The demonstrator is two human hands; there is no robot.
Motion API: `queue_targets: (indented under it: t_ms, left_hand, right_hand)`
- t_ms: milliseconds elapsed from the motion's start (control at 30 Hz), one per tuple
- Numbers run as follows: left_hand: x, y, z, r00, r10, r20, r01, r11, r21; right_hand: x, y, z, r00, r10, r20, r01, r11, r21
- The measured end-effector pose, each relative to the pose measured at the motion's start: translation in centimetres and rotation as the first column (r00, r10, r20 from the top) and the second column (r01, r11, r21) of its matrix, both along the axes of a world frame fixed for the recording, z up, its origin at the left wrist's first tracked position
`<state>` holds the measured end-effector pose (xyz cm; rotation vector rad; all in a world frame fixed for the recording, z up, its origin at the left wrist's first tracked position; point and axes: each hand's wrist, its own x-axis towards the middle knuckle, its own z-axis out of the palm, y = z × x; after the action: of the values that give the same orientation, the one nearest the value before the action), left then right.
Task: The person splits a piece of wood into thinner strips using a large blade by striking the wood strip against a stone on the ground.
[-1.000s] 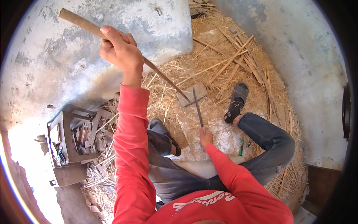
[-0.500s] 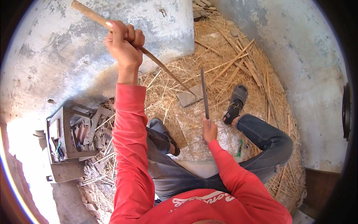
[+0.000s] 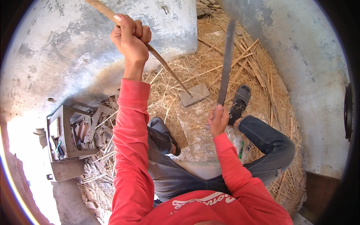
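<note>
My left hand (image 3: 131, 38) is wrapped round a long brown wooden stick (image 3: 165, 63) high on the left. The stick slants down to the right, and its lower end meets a flat grey block (image 3: 195, 95) on the floor. In my right hand (image 3: 218, 119) is the handle of a machete (image 3: 226, 63), mostly hidden by my fingers. The dark, long blade points up and away from me, a little blurred. It stands to the right of the stick, apart from it.
Straw and shavings (image 3: 213, 41) cover the floor, with split strips (image 3: 255, 71) along the right wall. A wooden frame (image 3: 69, 131) with scraps stands at left. A green object (image 3: 240, 150) lies beside my right leg. My sandalled feet flank the block.
My right hand has raised the machete, and the blade now reaches farther up. My left hand and the stick have shifted slightly right.
</note>
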<state>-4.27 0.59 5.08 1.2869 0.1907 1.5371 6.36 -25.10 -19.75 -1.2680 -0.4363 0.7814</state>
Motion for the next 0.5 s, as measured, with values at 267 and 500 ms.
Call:
queue_targets:
  t_ms: [267,500]
  left_hand:
    - [1.1,0.6,0.6,1.000,0.000,-0.012,0.001,0.999,0.051]
    - [-1.7,2.1,-0.7,1.000,0.004,0.021,-0.005,1.000,0.023]
  right_hand:
    - [-1.1,-3.8,-18.3,0.898,0.410,0.161,-0.131,0.596,-0.792]
    - [0.9,1.3,-7.9,0.951,-0.053,0.306,0.140,0.953,-0.270]
